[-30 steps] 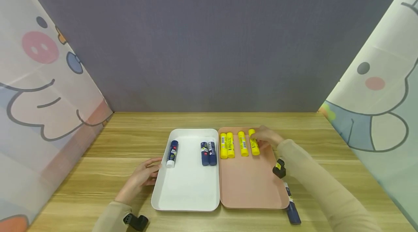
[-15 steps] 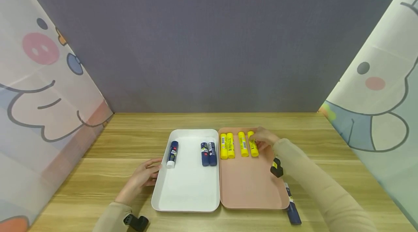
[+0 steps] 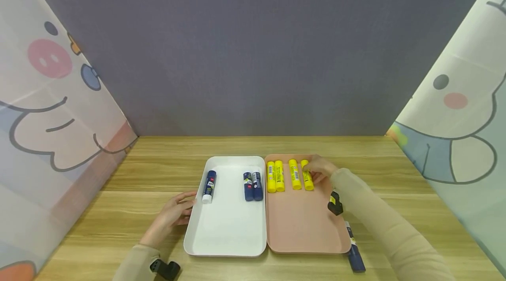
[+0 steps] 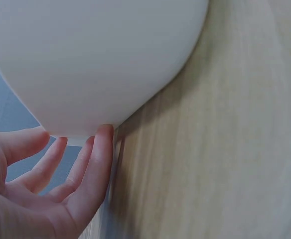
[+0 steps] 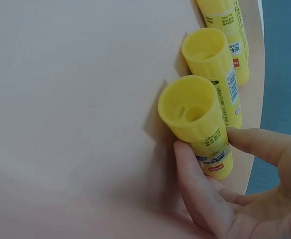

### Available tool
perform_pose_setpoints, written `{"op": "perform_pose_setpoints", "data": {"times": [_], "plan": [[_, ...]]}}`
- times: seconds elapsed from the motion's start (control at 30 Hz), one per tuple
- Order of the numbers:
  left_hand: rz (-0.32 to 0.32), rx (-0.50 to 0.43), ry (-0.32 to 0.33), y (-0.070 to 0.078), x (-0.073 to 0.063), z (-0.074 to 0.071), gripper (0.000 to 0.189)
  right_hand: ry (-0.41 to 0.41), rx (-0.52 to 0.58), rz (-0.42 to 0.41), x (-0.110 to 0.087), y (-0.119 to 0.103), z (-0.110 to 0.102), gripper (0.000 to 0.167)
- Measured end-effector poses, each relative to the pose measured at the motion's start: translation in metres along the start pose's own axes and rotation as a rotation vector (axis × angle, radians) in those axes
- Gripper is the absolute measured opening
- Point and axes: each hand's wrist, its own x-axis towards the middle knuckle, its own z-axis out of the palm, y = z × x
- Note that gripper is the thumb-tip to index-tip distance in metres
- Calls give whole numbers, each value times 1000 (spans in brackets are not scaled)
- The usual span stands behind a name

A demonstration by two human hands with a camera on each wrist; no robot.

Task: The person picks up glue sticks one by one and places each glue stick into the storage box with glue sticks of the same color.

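Note:
My right hand [image 3: 322, 167] pinches a yellow glue stick [image 3: 307, 180] between thumb and fingers, at the far right of the pink tray [image 3: 304, 228]. In the right wrist view this glue stick [image 5: 190, 107] leans, its hollow end towards the camera. Beside it in the tray lie another yellow glue stick [image 3: 294, 175] and, further left, a touching pair [image 3: 275, 176]. My left hand [image 3: 170, 215] touches the left wall of the white tray [image 3: 225, 232]; its fingertips meet the tray's outer side [image 4: 95, 74] in the left wrist view.
Inside the white tray are a dark blue glue stick [image 3: 209, 186] at the left and two more [image 3: 253, 186] side by side at the right. Another blue glue stick [image 3: 355, 250] lies on the wooden table right of the pink tray. A grey panel [image 3: 253, 52] stands behind.
My right hand has shifted slightly left and the yellow glue stick it pinches sits a little nearer to me. The left hand has stayed at the white tray.

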Motion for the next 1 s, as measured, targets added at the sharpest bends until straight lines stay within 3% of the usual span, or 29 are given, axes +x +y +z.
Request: {"op": "perform_pose_setpoints", "data": {"times": [0.3, 0.53, 0.73, 1.0], "plan": [[1, -1, 3, 0, 1, 0, 48, 12, -17, -6, -3, 0, 1, 59], [4, -4, -4, -1, 1, 0, 48, 68, -3, -25, -12, -3, -1, 40], [7, -9, -8, -2, 1, 0, 48, 67, 40, -125, -26, -3, -2, 31], [10, -13, -13, -2, 1, 0, 49, 78, -37, -265, -43, -4, -4, 30]]}}
